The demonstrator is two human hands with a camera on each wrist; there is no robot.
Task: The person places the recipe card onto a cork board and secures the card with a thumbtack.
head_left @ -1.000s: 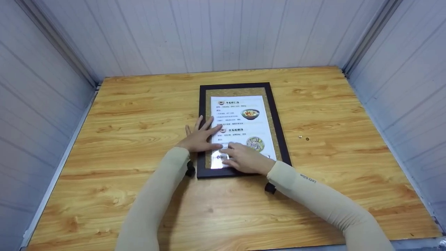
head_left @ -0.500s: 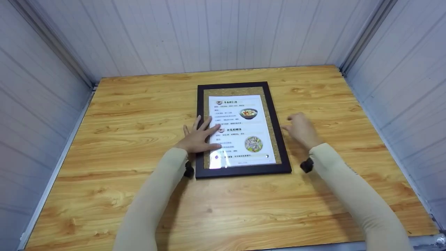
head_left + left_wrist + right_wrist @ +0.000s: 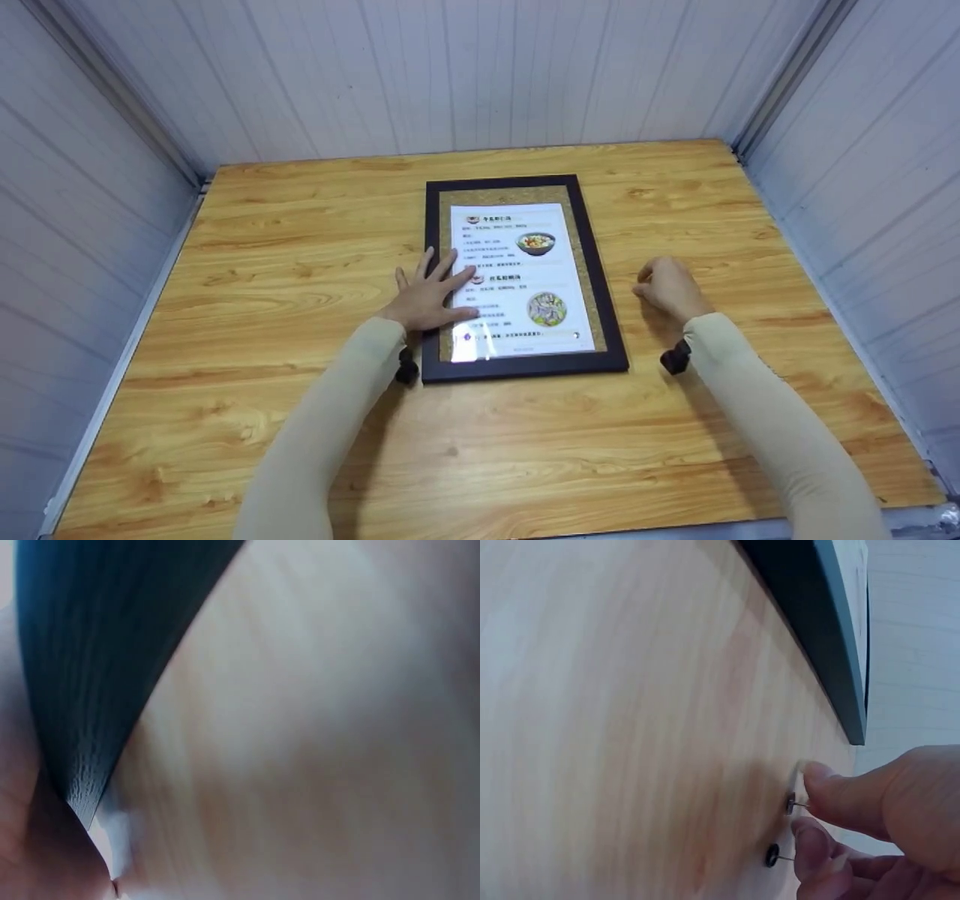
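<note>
Picking up pins: right hand [image 3: 870, 817] pinching one pin [image 3: 791, 803], second pin [image 3: 772, 855] beside. Left hand [image 3: 427, 296] flat, fingers straight, pressing sheet [image 3: 517, 277] on frame [image 3: 600, 300]. Next, probably: lift cleanly, carry to sheet.

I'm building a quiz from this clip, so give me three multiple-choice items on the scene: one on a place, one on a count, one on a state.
1. Where does the left hand rest?
A. on the frame's left edge
B. on the far wall
C. on the bare table, right of the frame

2. How many pins lie by the right hand?
A. none
B. two
C. five

3. How does the frame lie?
A. flat on the table
B. upright against the wall
C. lifted in both hands

Answers: 1 A, the head view shows flat fingers across the frame's left side. 2 B, the right wrist view shows two pin heads by the fingertips. 3 A, the head view shows it flat on the wood.
</note>
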